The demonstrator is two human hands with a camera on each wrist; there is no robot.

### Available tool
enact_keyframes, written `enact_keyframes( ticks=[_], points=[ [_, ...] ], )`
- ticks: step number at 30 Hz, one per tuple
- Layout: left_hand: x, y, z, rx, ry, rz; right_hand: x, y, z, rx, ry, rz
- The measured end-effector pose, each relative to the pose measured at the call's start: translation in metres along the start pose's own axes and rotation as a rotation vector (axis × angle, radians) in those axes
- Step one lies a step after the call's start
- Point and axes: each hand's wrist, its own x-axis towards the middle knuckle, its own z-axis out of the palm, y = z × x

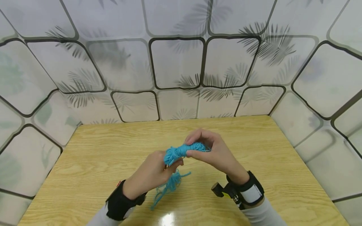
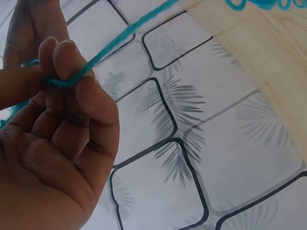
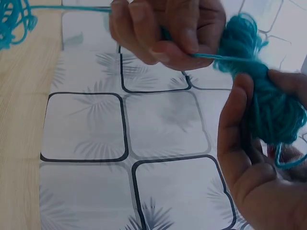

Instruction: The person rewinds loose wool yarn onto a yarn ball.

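Note:
A small skein of blue yarn, wound tightly round its middle with loops at both ends, is up above the table. My right hand grips it between thumb and fingers. Beside its other end is my left hand, pinching a strand. In the right wrist view a taut strand runs from the left hand to the skein. From the left fingers the strand also leads towards a loose tangle of the same yarn on the tabletop. Part of the left fingers is behind the skein in the head view.
The wood-grain table lies beneath both hands. Behind it and at its sides rise pale patterned covers with dark outlines and leaf prints. Each wrist wears a black strap; a small camera juts from the right one.

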Motion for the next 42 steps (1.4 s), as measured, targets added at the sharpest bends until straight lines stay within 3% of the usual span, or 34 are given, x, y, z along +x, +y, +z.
enact_keyframes(
  ticks=[7,11,15,22,30,38,42],
  points=[
    [0.000,-0.002,-0.008,-0.023,0.040,0.008,-0.001,-0.002,0.002,-0.015,-0.255,0.068],
    [0.000,-0.001,-0.012,-0.038,0.043,0.030,-0.002,0.000,0.002,-0.116,-0.331,0.089],
    [-0.003,0.000,-0.014,-0.059,0.020,0.024,-0.004,0.003,0.003,-0.241,-0.348,0.089],
    [-0.005,0.004,-0.013,-0.043,0.010,0.033,-0.004,0.000,0.008,-0.500,-0.259,0.132],
    [-0.006,0.009,-0.012,-0.021,0.038,0.036,-0.002,0.003,0.007,-0.680,-0.032,0.136],
    [-0.008,0.017,-0.011,-0.019,0.015,0.051,-0.001,0.007,0.005,-0.733,0.140,0.082],
    [-0.007,0.017,-0.010,-0.020,-0.002,0.064,-0.002,0.007,0.004,-0.664,0.201,0.054]
  ],
)
